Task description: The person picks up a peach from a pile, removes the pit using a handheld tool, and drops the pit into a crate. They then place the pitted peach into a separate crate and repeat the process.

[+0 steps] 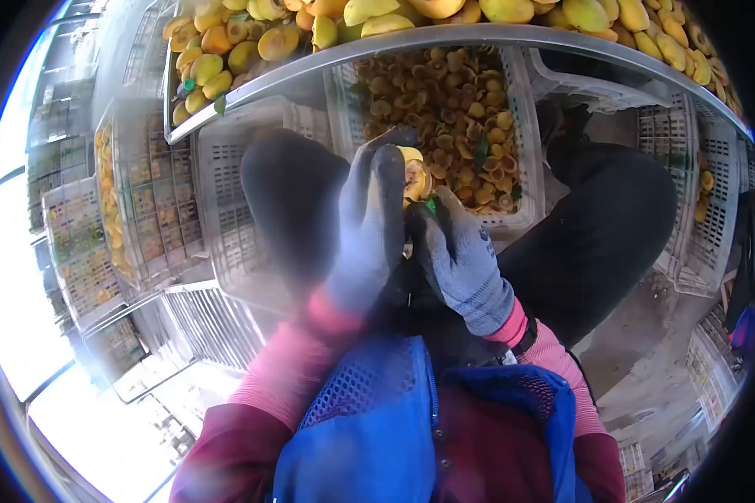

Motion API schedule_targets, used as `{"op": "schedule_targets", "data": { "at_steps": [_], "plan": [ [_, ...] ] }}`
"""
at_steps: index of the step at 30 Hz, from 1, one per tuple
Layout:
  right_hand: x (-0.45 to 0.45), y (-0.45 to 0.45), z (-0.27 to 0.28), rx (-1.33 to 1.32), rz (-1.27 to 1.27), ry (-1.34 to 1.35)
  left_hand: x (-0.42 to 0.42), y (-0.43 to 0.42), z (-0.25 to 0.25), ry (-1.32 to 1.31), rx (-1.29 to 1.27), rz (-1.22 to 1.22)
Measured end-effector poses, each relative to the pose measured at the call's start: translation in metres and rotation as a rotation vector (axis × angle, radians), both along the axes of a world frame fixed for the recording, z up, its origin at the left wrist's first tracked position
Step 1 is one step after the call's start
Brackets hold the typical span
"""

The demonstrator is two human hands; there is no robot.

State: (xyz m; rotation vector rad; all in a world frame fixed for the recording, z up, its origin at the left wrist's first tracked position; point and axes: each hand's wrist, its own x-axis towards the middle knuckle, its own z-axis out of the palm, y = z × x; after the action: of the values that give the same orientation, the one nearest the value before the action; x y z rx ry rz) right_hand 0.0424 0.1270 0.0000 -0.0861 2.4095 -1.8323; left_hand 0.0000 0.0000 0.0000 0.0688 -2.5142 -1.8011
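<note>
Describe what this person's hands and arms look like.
The left hand and right hand wear light grey knit gloves with blackish fingers; whether from coating or dirt is unclear. A small dark marking sits on the right glove's back. Pink, finely ribbed sleeves cover the forearms, meeting maroon upper sleeves, and a black band circles the right wrist.

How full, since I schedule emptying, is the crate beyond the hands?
The crate isn't empty: fruit pieces cover its visible inside; depth unclear.

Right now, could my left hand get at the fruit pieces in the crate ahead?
Probably yes: the fruit pieces lie exposed just beyond, but the left hand holds a yellow fruit and would likely need freeing first.
</note>
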Motion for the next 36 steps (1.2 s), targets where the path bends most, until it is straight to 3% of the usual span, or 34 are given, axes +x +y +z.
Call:
{"op": "schedule_targets", "data": {
  "at_steps": [2, 3, 5, 8, 10, 12, 14, 17, 20, 23, 26, 28, 32, 34, 36],
  "plan": [
    [0.001, 0.001, 0.001, -0.126, 0.005, -0.070, 0.002, 0.000, 0.000, 0.101, -0.138, -0.012],
    [0.002, -0.002, 0.002, -0.026, 0.020, 0.044, 0.003, -0.001, 0.001, 0.100, -0.137, -0.002],
    [0.002, 0.000, 0.001, 0.176, 0.048, 0.270, 0.001, 0.005, 0.009, -0.086, 0.157, 0.086],
    [0.006, 0.001, -0.015, 0.438, 0.041, 0.559, -0.003, 0.006, 0.015, -0.080, 0.190, 0.011],
    [0.008, -0.001, -0.028, 0.341, 0.023, 0.553, -0.004, 0.001, 0.013, -0.092, 0.157, -0.069],
    [0.010, 0.001, -0.028, -0.090, 0.050, 0.082, -0.001, -0.005, 0.011, -0.162, 0.137, -0.124],
    [0.001, 0.010, -0.002, -0.833, 0.109, -0.870, -0.001, -0.006, 0.010, -0.242, 0.194, -0.111],
    [-0.008, 0.011, 0.020, -0.950, 0.101, -1.088, -0.002, -0.010, 0.008, -0.299, 0.187, -0.139],
    [0.000, 0.013, -0.015, -1.553, 0.388, -1.178, -0.004, -0.015, 0.007, -0.311, 0.102, -0.217],
    [0.000, 0.007, -0.021, -1.994, 0.493, -1.293, -0.006, -0.008, 0.004, 0.114, -0.072, -0.257],
    [0.001, 0.002, -0.023, -2.192, 0.545, -1.261, -0.005, -0.006, -0.007, 0.241, -0.017, -0.275],
    [0.002, -0.002, -0.027, -2.229, 0.570, -1.194, -0.003, -0.004, -0.014, -0.421, 0.496, 0.001],
    [-0.005, 0.001, -0.019, -2.327, 0.574, -0.980, 0.007, -0.018, -0.041, 0.267, -0.372, -0.108],
    [-0.009, 0.004, -0.019, -2.274, 0.463, -0.995, 0.006, -0.039, -0.047, -0.156, 0.053, 0.017],
    [-0.002, -0.002, -0.040, -2.210, 0.298, -1.138, 0.003, -0.057, -0.042, -0.069, 0.017, 0.172]
  ]
}}
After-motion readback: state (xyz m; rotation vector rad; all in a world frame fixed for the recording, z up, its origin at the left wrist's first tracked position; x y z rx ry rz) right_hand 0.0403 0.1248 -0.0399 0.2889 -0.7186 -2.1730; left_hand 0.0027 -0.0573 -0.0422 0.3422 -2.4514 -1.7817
